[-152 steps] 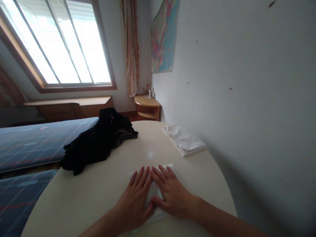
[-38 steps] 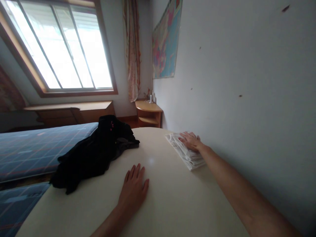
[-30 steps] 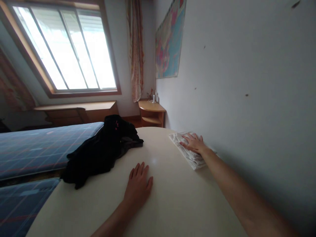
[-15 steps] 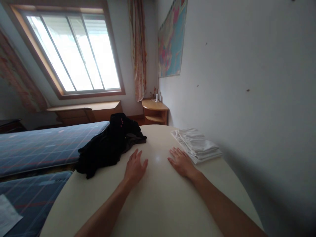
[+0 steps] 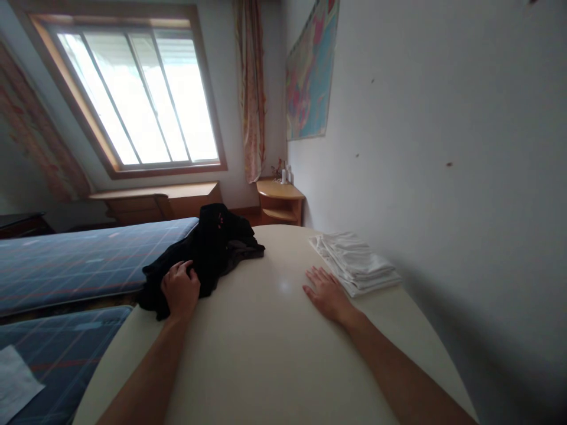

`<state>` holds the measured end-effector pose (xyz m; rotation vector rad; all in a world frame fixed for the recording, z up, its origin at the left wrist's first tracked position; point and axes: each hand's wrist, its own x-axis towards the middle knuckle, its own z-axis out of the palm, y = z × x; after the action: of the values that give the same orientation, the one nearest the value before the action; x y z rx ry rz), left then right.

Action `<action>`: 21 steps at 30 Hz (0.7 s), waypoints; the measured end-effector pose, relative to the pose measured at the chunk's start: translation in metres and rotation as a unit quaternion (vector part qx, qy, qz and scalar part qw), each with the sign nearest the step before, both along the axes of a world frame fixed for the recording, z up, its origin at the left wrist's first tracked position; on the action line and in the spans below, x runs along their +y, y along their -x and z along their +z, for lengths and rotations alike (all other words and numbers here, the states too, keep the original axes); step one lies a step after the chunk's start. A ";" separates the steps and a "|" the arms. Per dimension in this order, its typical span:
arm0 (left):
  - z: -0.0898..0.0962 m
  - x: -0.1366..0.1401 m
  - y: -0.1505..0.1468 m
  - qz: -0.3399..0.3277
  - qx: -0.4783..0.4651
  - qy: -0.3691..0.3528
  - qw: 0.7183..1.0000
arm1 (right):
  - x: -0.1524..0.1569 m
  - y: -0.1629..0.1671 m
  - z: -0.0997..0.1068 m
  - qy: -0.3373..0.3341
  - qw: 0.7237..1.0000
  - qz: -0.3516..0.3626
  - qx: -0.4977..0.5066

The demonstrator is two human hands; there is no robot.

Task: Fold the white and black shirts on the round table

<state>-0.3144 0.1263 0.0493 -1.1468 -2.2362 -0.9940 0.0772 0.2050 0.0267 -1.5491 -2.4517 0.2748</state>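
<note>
A crumpled black garment (image 5: 211,242) with small pink marks lies at the left far side of the round cream table (image 5: 266,354). Over its near left part is my left hand (image 5: 181,290), fingers loosely bent and not visibly closed on the cloth. I cannot tell how firmly it touches. My right hand (image 5: 326,295) lies flat on the tabletop with its fingers spread, holding nothing. Just beyond it sits a folded stack of white cloth (image 5: 357,262), close to the fingertips.
Two blue plaid mattresses (image 5: 88,257) lie left of the table, the nearer with a white sheet (image 5: 15,381) on it. A white wall (image 5: 443,224) borders the right side. Behind stand a corner shelf (image 5: 281,190), a low wooden desk (image 5: 190,192) and a window (image 5: 142,100).
My left hand has moved left from the bare tabletop onto the black garment. My right hand stays where it was. The garment and white stack look unchanged.
</note>
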 end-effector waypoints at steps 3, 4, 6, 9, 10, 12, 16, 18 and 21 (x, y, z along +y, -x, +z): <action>0.010 0.001 -0.002 -0.053 0.020 -0.075 0.996 | -0.001 0.000 0.001 -0.002 1.000 -0.005 0.000; 0.015 0.002 -0.006 -0.080 0.031 -0.106 0.991 | -0.001 0.000 0.001 -0.003 1.000 -0.006 0.000; 0.027 0.002 -0.019 -0.137 0.050 -0.164 0.976 | -0.002 0.001 0.000 -0.004 1.000 -0.005 0.000; 0.048 -0.003 -0.054 -0.218 0.046 -0.196 0.955 | -0.002 0.001 0.000 -0.006 1.000 -0.001 0.010; 0.055 -0.007 -0.068 -0.245 0.034 -0.183 0.951 | -0.002 0.001 0.001 -0.010 1.000 0.001 0.021; 0.067 -0.016 -0.096 -0.321 0.007 -0.108 0.941 | -0.003 0.000 0.006 -0.030 0.997 0.015 0.065; 0.081 -0.036 -0.142 -0.552 -0.008 0.074 0.830 | -0.013 -0.008 0.025 -0.108 0.974 0.122 0.158; 0.082 -0.042 -0.156 -0.614 -0.016 0.157 0.774 | -0.021 -0.012 0.035 -0.118 0.965 0.190 0.140; 0.077 -0.045 -0.164 -0.622 -0.021 0.216 0.752 | -0.033 -0.013 0.044 -0.082 0.965 0.234 0.082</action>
<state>-0.1501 0.0818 0.1268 -3.0077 -1.5219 -0.8452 0.0903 0.1724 0.0705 -0.8321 -2.5963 0.2583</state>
